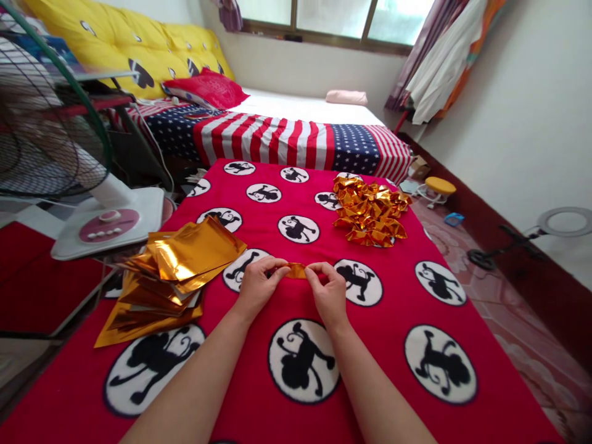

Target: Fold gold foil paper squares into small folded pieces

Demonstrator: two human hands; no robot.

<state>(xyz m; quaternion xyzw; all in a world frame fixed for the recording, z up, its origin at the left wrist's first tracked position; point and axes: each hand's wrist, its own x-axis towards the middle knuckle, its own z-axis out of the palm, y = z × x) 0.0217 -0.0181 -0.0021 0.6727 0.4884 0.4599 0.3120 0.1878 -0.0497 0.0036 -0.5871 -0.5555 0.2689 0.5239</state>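
A small folded strip of gold foil paper (296, 271) is stretched between my two hands, low over the middle of the red cloth. My left hand (261, 283) pinches its left end between thumb and fingers. At the other end, my right hand (329, 290) grips it the same way. Left of my hands lies a loose stack of flat gold foil sheets (194, 250), fanned unevenly. Farther off on the right sits a heap of folded gold foil pieces (370, 209). The strip's ends are hidden by my fingertips.
A red cloth with monkey prints (379, 370) covers the table. A fan (111, 209) stands at the left. Beyond the table is a bed (287, 145) with a flag-patterned cover. On the floor to the right are a yellow stool (440, 185) and a ring-light stand (509, 243).
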